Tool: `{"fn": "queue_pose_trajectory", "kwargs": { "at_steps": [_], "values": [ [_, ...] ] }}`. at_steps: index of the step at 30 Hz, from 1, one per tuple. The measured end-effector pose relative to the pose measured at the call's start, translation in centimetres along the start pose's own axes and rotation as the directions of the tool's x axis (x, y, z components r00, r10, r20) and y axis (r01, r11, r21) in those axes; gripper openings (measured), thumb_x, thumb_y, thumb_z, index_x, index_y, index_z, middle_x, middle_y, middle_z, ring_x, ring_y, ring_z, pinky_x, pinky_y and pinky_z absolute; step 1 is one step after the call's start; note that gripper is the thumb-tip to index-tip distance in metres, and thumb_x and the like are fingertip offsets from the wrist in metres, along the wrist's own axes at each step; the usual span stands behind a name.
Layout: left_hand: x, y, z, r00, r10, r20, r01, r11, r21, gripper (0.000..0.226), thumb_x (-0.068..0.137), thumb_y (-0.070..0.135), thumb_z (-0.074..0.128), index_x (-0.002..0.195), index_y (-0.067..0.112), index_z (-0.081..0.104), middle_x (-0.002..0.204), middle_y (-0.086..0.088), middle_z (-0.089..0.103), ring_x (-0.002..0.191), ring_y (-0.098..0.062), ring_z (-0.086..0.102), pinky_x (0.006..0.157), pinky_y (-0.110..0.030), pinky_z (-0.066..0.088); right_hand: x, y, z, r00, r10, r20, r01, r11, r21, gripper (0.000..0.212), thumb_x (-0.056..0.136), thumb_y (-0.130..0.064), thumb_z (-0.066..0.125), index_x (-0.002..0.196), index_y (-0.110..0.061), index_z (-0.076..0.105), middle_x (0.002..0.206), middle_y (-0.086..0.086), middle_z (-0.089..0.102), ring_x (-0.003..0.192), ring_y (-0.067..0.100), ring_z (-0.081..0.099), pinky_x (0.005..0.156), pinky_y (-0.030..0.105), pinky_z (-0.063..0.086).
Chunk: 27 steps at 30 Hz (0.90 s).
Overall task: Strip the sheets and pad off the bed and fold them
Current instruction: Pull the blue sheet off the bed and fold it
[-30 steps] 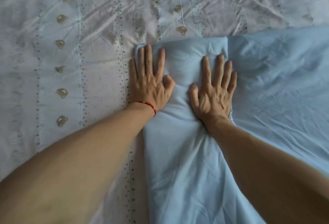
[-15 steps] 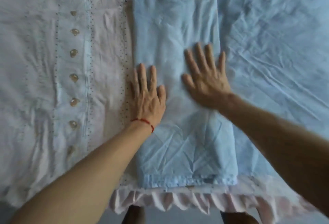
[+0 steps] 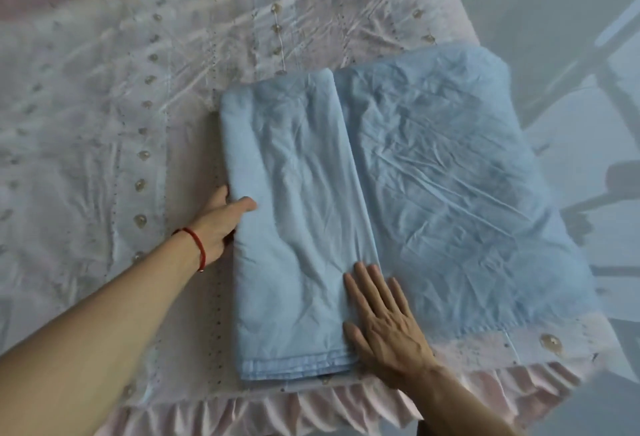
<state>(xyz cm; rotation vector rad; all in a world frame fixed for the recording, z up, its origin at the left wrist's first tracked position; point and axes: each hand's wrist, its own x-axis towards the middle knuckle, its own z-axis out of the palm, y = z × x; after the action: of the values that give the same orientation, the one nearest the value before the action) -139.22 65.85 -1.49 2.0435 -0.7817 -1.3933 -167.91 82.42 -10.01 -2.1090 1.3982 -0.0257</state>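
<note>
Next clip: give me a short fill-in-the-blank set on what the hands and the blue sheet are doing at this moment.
1. The left hand grips the folded blue sheet at its ____ edge.
2. The right hand lies ____ on the sheet, fingers straight.
3. A ____ string bracelet circles the left wrist.
4. The white bedcover beneath ends in a pink ____ at the near edge.

Missing words: left; flat; red; ruffle

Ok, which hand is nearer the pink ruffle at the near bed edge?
Right. The right hand lies flat on the blue sheet just above the pink ruffle. The left hand grips the folded sheet's left edge, farther up the bed.
</note>
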Motion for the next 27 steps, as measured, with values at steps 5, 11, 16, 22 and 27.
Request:
{"fn": "queue_pose_trajectory", "kwargs": {
  "at_steps": [5, 11, 16, 22, 27],
  "values": [
    [-6.1, 7.6, 5.2, 0.965, 0.254, 0.060, -0.258, 0.964, 0.071, 0.031, 0.073, 0.018, 0.068, 0.104, 0.024, 0.068, 0.101, 0.001, 0.077, 0.094, -0.021, 0.073, 0.087, -0.041, 0.058, 0.8, 1.4, -5.8, 0.996, 0.085, 0.031, -0.090, 0.881, 0.465, 0.058, 0.100, -0.063, 0.017, 0.149, -0.043, 0.041, 0.156, -0.023, 0.036, 0.144, -0.001, 0.030, 0.119, 0.026, 0.024],
    [-11.0, 14.7, 18.1, 0.878, 0.463, 0.121, -0.479, 0.847, 0.233, 0.031, 0.079, 0.029, 0.065, 0.110, 0.030, 0.065, 0.093, 0.007, 0.075, 0.086, -0.016, 0.072, 0.082, -0.043, 0.060, -0.1, 4.5, -16.2, 0.933, 0.347, 0.097, -0.242, 0.404, 0.882, 0.037, 0.105, -0.039, 0.041, 0.108, -0.031, 0.078, 0.112, -0.015, 0.075, 0.104, 0.006, 0.068, 0.095, 0.032, 0.053],
    [-11.6, 15.3, 27.1, 0.835, 0.477, 0.273, -0.542, 0.798, 0.263, 0.056, 0.096, 0.047, 0.055, 0.146, 0.022, 0.044, 0.078, 0.007, 0.066, 0.090, -0.024, 0.067, 0.088, -0.039, 0.054, -3.2, 9.9, -19.3, 0.714, 0.681, 0.164, -0.293, 0.077, 0.953, 0.069, 0.084, -0.071, 0.058, 0.124, -0.016, 0.067, 0.109, -0.013, 0.070, 0.093, 0.002, 0.060, 0.092, 0.023, 0.040],
    [-4.0, 5.9, 25.4, 0.878, 0.258, 0.402, -0.468, 0.297, 0.832, 0.057, 0.094, 0.035, 0.052, 0.149, 0.034, 0.040, 0.156, -0.008, 0.028, 0.139, -0.034, 0.030, 0.113, -0.039, 0.034, -6.9, 16.1, -17.8, 0.552, 0.820, 0.149, -0.580, 0.249, 0.775, 0.068, 0.081, -0.073, 0.058, 0.116, -0.016, 0.068, 0.113, 0.005, 0.072, 0.098, 0.027, 0.065, 0.092, 0.040, 0.050],
    [0.0, 5.7, 23.2, 0.899, 0.385, 0.207, -0.395, 0.514, 0.761, 0.055, 0.094, 0.026, 0.058, 0.147, 0.033, 0.043, 0.149, -0.021, 0.029, 0.130, -0.042, 0.041, 0.108, -0.039, 0.038, -3.7, 9.2, -13.2, 0.746, 0.589, -0.310, -0.566, 0.807, 0.169, 0.070, 0.075, -0.049, 0.062, 0.139, -0.020, 0.056, 0.146, 0.019, 0.051, 0.134, 0.042, 0.049, 0.113, 0.060, 0.027]
  ]
}}
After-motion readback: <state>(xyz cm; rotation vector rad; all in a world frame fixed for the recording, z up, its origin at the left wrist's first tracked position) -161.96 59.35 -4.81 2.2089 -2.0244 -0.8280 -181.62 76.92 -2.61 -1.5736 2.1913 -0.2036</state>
